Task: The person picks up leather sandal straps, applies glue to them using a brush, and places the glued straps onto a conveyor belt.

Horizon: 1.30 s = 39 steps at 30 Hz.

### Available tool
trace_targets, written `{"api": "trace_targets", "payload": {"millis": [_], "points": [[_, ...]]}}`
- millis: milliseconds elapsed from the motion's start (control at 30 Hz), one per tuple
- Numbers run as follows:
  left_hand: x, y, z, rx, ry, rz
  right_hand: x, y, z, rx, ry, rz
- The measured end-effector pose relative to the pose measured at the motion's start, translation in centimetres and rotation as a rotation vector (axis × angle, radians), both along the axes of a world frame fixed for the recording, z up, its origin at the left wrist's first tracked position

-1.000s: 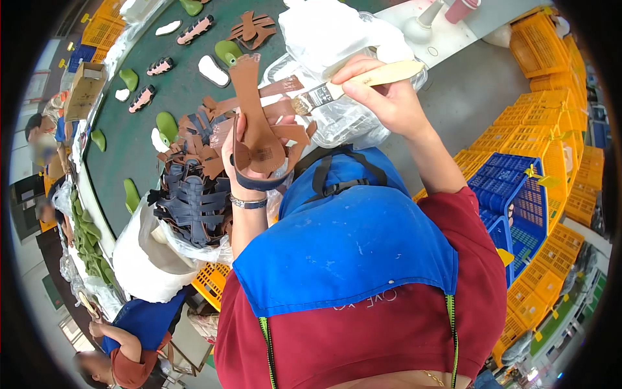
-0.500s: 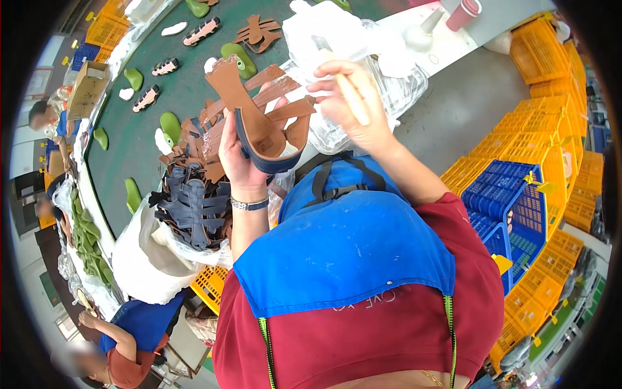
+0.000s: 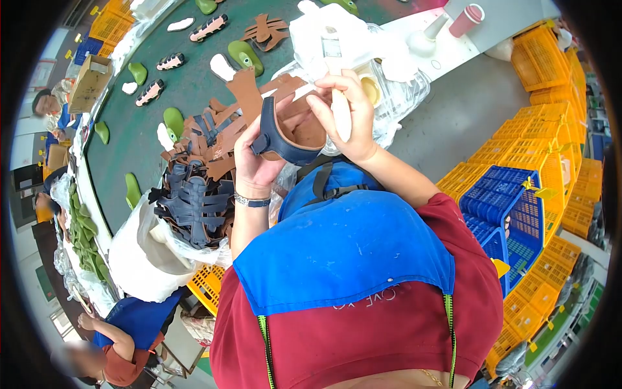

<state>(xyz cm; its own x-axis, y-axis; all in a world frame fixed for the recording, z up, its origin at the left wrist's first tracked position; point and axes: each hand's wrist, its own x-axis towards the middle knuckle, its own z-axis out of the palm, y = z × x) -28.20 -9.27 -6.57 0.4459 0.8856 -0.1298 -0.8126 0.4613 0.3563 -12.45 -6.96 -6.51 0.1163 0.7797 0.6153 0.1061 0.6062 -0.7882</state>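
My left hand is closed around a sandal upper, brown leather inside with a navy heel strap, its brown straps pointing away from me. In my right hand is a brush with a pale handle, held beside the upper; its tip is hard to make out. Past the right hand, a cup with yellowish contents sits amid clear plastic. Left of the left hand lies a pile of navy and brown uppers.
Green shoe lasts, pink-and-black pieces and another brown upper lie on the green conveyor belt. At right stand yellow crates and blue crates. Another person works at lower left.
The upper has turned in my left hand, so its navy heel strap now faces me. My right hand with the brush has come lower and closer to the upper.
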Motion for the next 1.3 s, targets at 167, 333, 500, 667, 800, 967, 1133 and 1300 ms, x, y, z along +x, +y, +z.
{"api": "trace_targets", "payload": {"millis": [167, 333, 500, 667, 800, 967, 1133, 1300], "points": [[-1.0, -0.2, -0.5, -0.127, -0.02, 0.02, 1.2, -0.2, 1.1, -0.051, -0.013, -0.037], [-0.7, -0.6, 1.4, 0.135, 0.162, 0.147, 5.5, 0.3, 4.4, -0.353, 0.303, 0.305], [0.4, -1.0, 3.6, 0.232, 0.232, 0.192, 6.0, 0.4, 7.2, -0.292, 0.154, 0.422], [-0.1, -1.3, 3.5, 0.238, 0.214, 0.171, 5.5, 0.7, 8.2, -0.398, -0.012, 0.419], [-0.1, -1.6, 3.1, 0.255, 0.201, 0.239, 6.3, 1.1, 7.9, -0.399, -0.152, 0.431], [0.4, -2.2, 3.9, 0.256, 0.335, 0.278, 6.6, 1.6, 8.4, -0.244, -0.291, 0.392], [-0.4, -2.3, 3.8, 0.313, 0.364, 0.183, 6.4, 1.6, 10.2, -0.157, -0.305, 0.367], [-0.1, -2.9, 4.6, 0.314, 0.42, 0.252, 5.5, 1.1, 10.5, -0.293, -0.192, 0.46]]}}
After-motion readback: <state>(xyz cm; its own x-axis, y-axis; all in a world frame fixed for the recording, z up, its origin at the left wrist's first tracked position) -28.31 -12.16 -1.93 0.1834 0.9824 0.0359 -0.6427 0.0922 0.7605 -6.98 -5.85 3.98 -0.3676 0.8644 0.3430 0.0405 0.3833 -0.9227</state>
